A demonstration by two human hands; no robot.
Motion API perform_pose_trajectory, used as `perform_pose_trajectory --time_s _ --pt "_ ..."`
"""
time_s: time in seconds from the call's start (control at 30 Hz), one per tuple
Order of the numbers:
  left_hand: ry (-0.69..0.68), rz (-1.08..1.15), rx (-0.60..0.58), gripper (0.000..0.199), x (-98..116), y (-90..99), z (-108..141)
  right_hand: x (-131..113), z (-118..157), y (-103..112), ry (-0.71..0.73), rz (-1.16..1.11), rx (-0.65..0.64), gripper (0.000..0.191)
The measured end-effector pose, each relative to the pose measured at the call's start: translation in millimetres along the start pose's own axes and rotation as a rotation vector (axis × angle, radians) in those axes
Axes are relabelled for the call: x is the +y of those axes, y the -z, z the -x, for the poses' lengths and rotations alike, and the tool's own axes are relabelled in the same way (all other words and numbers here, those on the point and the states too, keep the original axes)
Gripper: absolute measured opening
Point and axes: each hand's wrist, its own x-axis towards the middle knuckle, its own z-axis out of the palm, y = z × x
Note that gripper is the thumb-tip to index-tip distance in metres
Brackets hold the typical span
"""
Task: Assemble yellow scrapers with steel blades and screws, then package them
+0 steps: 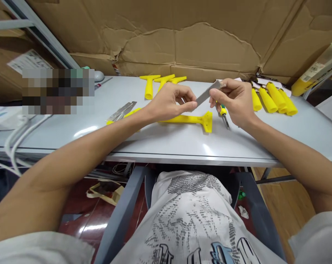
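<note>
A flat grey metal blade (207, 94) is held up over the table, tilted, its right end higher than its left. The thumb and fingers of my left hand (173, 99) are closed on its lower left end. At the upper right end, my right hand (235, 99) pinches it. Below them lies a yellow plastic scraper handle (192, 119), its wide head pointing right. Near my right hand, a screwdriver (224, 116) with a yellow and green grip rests with its tip toward me. Several loose metal blades (123, 110) lie left of my left forearm, beside yellow plastic partly hidden by it.
Yellow T-shaped scraper handles (148, 87) lie at the back of the white table (160, 145). Several yellow scrapers (269, 99) are grouped at the right, near a yellow-ended box (317, 69). Cardboard (182, 44) stands behind. White cables (14, 143) hang at the left edge.
</note>
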Motion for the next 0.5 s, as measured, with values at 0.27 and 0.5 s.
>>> perform_pose_trajectory --time_s 0.27,0.5 --pt "0.026 0.035 -0.128 0.028 9 -2.5 5 -7 11 -6 -0.059 -0.01 -0.055 0.058" --pt "0.073 0.062 -0.155 0.02 14 -4.3 8 -7 15 -7 -0.105 0.007 -0.093 0.059"
